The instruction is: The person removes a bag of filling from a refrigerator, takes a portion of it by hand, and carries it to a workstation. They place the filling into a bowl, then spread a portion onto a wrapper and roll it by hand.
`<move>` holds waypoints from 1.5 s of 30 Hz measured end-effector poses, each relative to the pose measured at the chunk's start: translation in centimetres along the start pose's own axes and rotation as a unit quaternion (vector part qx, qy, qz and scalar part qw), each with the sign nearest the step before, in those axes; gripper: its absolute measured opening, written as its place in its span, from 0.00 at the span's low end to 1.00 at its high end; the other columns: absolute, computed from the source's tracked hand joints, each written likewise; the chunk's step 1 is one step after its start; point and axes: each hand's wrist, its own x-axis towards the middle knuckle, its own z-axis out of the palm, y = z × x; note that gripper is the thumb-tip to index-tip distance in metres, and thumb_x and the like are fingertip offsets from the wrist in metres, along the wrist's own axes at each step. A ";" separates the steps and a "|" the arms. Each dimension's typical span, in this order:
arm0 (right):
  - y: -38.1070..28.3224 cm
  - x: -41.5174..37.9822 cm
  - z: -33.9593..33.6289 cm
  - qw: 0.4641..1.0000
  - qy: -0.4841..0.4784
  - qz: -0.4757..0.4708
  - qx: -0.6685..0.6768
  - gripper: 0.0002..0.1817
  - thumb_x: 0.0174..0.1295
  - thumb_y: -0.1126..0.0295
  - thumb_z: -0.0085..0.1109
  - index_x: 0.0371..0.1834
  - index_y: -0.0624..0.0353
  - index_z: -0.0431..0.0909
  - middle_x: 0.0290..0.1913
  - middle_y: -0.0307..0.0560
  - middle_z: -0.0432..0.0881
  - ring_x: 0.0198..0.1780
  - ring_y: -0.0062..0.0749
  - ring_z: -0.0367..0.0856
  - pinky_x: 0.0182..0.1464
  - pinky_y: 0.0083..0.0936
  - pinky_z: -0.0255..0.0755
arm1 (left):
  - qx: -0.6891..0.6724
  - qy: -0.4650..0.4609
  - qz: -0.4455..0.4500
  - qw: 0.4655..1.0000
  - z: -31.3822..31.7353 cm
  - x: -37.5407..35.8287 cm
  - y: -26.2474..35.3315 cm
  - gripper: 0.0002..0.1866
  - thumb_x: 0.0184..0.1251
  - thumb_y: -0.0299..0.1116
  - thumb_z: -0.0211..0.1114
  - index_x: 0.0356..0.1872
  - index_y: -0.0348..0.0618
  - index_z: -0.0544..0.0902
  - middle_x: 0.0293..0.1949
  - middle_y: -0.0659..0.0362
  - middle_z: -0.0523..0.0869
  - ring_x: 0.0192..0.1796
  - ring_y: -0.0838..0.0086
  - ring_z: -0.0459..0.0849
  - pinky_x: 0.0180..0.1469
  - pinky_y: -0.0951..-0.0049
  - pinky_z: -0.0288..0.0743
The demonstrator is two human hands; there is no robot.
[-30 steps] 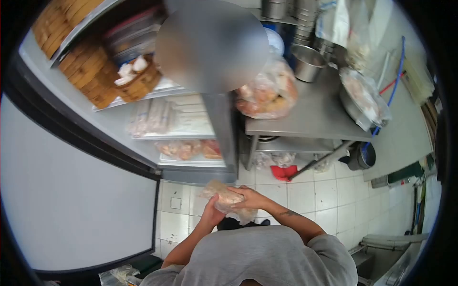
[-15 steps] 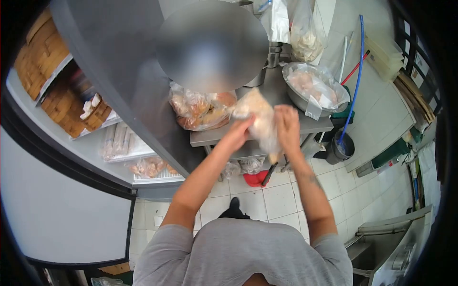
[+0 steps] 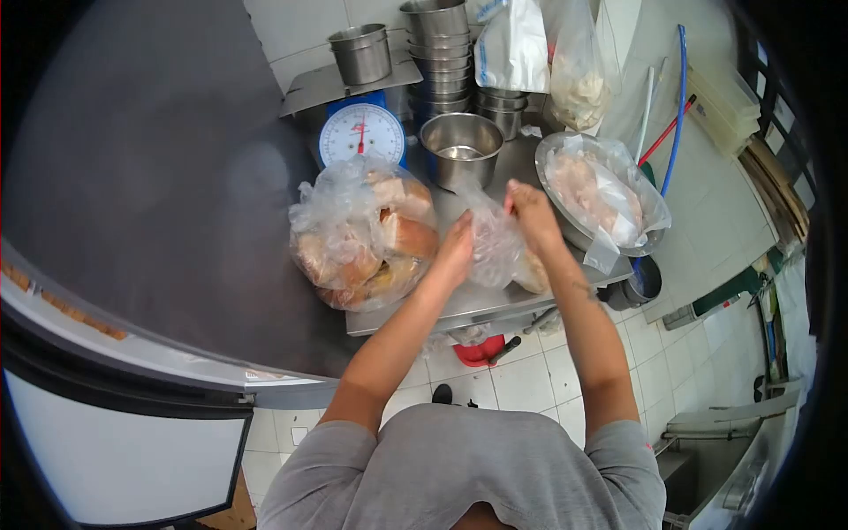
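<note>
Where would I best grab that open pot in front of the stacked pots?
Probably pinch the metal pot by the near side of its rim, from above: it stands upright, its round mouth open upward, while stacked pots crowd it behind.

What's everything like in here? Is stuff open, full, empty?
Crumpled clear bag: held
Left hand: gripping that bag
Right hand: curled
Lumpy bag: bulging
Fridge door: open
Dial scale: needle near top
Front steel pot: uncovered, apparently empty
Steel pots: stacked
Metal bowl: lined, filled
Hanging bag: partly filled
</note>
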 end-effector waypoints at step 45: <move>-2.5 -5.4 5.6 0.952 -0.196 0.122 0.202 0.07 0.66 0.70 0.56 0.41 0.60 0.73 0.27 0.36 0.73 0.28 0.20 0.72 0.32 0.19 0.70 | 0.579 0.170 0.319 0.731 2.1 -12.4 7.8 0.16 0.57 0.16 0.52 0.46 0.36 0.78 0.36 0.49 0.81 0.40 0.60 0.81 0.44 0.69 0.74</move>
